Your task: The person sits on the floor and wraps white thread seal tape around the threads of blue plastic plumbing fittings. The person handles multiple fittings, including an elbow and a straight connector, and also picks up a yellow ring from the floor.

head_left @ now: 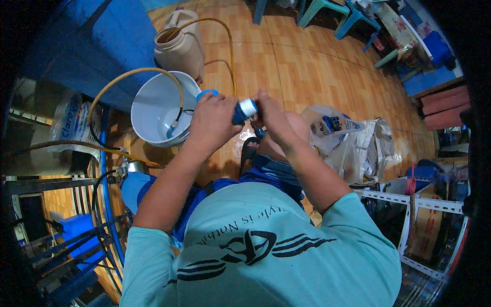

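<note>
Out in front of me, my left hand (217, 118) is wrapped around a blue pipe fitting (239, 115). A white band (248, 108), which looks like wound thread tape, covers the fitting's right end. Another blue part (207, 95) pokes out past the left fingers. Close beside the white end is my right hand (268, 113), its fingers drawn together. Whatever those fingers hold is hidden. Below the hands, a small blue piece (259, 131) shows near my leg; its kind is unclear.
Left of my hands stands a white bucket (146, 115) with a brown hose (137, 71) running into it. Behind it is a beige jug (179, 48) with a hose in its mouth. Plastic bags (332, 123) lie at right, near a white metal rack (409, 199). Stools (325, 11) stand far off.
</note>
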Action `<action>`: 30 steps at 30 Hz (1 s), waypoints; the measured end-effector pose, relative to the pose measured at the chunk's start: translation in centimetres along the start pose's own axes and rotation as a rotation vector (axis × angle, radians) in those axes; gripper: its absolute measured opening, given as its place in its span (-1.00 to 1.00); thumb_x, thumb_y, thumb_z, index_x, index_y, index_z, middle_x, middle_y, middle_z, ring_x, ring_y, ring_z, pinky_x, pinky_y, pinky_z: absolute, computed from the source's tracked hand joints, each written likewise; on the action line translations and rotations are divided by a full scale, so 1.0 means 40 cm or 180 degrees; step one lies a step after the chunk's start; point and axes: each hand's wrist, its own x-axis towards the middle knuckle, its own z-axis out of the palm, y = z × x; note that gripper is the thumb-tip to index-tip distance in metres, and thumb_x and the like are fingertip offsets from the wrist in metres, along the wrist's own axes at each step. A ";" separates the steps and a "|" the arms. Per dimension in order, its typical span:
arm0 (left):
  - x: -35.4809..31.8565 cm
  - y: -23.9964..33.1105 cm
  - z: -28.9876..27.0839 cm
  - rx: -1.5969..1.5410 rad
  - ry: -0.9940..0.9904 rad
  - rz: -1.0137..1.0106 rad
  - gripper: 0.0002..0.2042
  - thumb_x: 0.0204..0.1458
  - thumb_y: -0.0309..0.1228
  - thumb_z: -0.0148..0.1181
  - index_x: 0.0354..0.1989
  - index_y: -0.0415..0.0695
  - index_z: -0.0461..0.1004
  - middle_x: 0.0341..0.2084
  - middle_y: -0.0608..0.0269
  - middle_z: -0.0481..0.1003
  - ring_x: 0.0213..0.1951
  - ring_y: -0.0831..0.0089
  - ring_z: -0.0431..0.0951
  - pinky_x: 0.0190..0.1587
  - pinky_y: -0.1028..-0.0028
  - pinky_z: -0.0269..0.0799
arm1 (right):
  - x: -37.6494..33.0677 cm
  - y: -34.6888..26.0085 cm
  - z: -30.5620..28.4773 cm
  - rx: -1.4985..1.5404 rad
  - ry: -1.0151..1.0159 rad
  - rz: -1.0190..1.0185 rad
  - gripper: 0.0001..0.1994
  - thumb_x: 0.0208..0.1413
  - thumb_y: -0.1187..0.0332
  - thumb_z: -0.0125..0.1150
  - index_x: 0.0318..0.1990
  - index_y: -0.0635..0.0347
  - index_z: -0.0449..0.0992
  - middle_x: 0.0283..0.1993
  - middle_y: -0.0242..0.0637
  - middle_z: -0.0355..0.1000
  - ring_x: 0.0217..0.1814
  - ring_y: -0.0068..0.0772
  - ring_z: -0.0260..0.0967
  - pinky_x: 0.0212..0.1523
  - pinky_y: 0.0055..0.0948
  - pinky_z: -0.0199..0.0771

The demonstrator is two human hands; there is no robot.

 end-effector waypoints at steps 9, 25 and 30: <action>-0.015 -0.061 0.018 -0.2387 -0.0048 -0.0796 -0.55 -0.15 -0.20 0.45 -0.11 -0.11 0.44 -0.27 0.08 0.55 -0.34 0.15 0.56 -0.24 0.31 0.46 | -0.077 -0.126 -0.033 0.1666 -0.1162 0.0681 -0.36 0.35 -0.19 -0.29 0.40 0.02 0.05 0.12 0.01 0.40 0.03 -0.15 0.47 0.05 -0.23 0.45; -0.030 -0.049 -0.049 -0.3147 -0.0918 0.0316 -0.83 0.03 -0.39 0.32 -0.25 -0.21 0.61 -0.37 0.27 0.56 -0.27 0.48 0.52 -0.18 0.45 0.40 | -0.167 -0.186 -0.018 0.0375 -0.1987 -0.0118 -0.24 0.29 0.42 -0.02 0.50 0.05 -0.33 0.09 -0.15 0.39 -0.23 -0.46 0.48 -0.08 -0.42 0.52; -0.042 -0.025 -0.068 -0.3055 -0.0974 0.0091 -0.85 -0.01 -0.39 0.36 -0.35 -0.20 0.58 -0.42 0.31 0.55 -0.29 0.53 0.51 -0.21 0.48 0.40 | -0.159 -0.187 -0.022 0.0727 -0.2140 0.0239 -0.17 0.22 0.46 0.04 0.50 0.00 -0.38 0.14 -0.02 0.39 -0.09 -0.29 0.53 0.00 -0.31 0.48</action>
